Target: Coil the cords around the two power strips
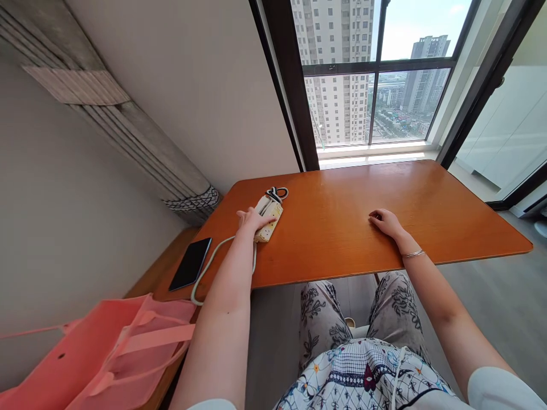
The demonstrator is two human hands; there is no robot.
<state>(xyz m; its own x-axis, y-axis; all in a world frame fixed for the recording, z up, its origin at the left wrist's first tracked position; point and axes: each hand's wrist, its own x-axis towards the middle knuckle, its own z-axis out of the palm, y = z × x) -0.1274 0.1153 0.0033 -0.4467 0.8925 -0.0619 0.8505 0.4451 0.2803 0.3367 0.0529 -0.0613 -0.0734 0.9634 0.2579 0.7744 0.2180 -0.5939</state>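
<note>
My left hand (253, 220) reaches over a pale power strip (272, 219) on the left part of the table, its thumb across the top and its fingers along the far-left side. A bundle of dark and light cables (277, 195) lies at the strip's far end. From its near end a pale cord (208, 266) loops left over the tabletop. My right hand (385, 221) rests on the bare wood right of the middle, fingers curled in, with nothing visible in them.
The brown wooden table (333, 228) stands by a window. A dark tablet or phone (191, 263) lies at its left. Nearer, a pink bag (115, 341) stands open at the lower left. A gathered curtain (149, 148) hangs beside the wall.
</note>
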